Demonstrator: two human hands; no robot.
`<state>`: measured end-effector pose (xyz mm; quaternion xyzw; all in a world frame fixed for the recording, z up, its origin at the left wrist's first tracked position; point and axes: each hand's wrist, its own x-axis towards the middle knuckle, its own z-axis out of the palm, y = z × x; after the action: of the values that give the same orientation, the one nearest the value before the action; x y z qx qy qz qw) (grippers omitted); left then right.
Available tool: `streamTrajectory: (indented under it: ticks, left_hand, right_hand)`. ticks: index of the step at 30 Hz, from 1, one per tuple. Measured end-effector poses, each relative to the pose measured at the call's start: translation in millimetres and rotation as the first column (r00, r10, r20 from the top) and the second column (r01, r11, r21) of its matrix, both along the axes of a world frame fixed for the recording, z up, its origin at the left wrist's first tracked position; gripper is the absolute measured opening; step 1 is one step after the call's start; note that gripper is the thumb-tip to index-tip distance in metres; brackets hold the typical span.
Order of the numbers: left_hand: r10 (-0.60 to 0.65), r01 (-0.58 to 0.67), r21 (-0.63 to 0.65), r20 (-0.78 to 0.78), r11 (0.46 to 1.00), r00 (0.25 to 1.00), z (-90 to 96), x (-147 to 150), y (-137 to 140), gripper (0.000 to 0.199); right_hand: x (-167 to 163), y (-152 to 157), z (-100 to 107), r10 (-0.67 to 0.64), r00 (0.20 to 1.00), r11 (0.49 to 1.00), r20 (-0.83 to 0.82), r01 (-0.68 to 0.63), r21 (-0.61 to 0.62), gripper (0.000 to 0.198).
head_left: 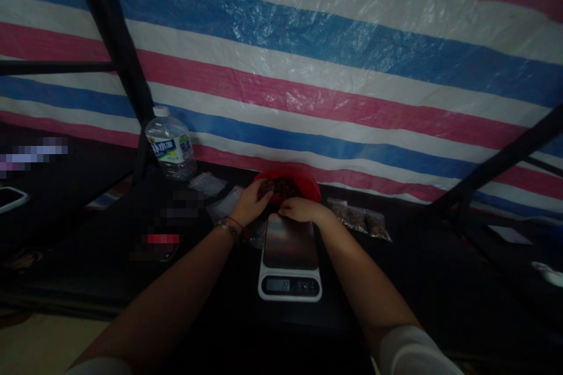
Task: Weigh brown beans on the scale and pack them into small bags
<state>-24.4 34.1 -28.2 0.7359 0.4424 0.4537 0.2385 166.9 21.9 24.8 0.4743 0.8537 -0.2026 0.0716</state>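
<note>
At the far left of the black table surface [109,246], a pale-edged device [9,199] lies flat. To its right, a clear bottle [179,170] with a white cap stands upright near a dark frame post [125,64]. Behind the work area hangs a striped sheet [308,94] in red, white and blue.

Flat clear bags [210,184] lie between the bottle and my left hand [250,204]. My left wrist carries a red cord [235,222] and a beaded bracelet [229,231]. The left fingers are curled at the left side of the red bag [311,183], over its contents; I cannot tell what they grip. The red bag lies open in front of the sheet, beyond the scale [291,246], and holds dark brown pieces [285,187].

The scale sits between my forearms, with its metal plate toward the bag and its display [278,285] toward me; the digits are too small to read. My right hand [299,210] is bent above the far edge of the plate, fingertips near the bag's front rim. Whether it pinches anything, I cannot tell. My hands are apart from each other.

Right of that hand, three small filled bags [357,220] lie in a row. At the far right lies a flat pale object [510,235].
</note>
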Motion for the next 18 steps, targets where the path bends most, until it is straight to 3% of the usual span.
streamTrajectory:
  ticks: [6, 11, 15, 18]
  left_hand:
    - [-0.055, 0.051, -0.041, -0.104, 0.998, 0.993, 0.7, 0, -2, 0.035]
    - [-0.035, 0.032, -0.033, -0.105, 0.999, 0.994, 1.4, 0, -2, 0.037]
    - [0.008, -0.011, -0.040, -0.058, 0.999, 0.998, 3.0, -1, -3, 0.036]
    - [-0.034, 0.034, -0.018, -0.007, 0.999, 0.999, 3.7, -2, -5, 0.038]
  right_hand:
    - [14, 2, 3, -0.010, 0.995, 0.998, 0.100, 0.016, -0.057, 0.035]
    - [15, -5, 17, -0.158, 0.987, 0.959, -0.012, 0.156, 0.235, 0.027]
    - [20, -8, 20, -0.312, 0.932, 0.941, 0.185, 0.276, 0.198, 0.034]
    - [28, -11, 24, -0.371, 0.890, 0.925, 0.264, 0.329, 0.190, 0.030]
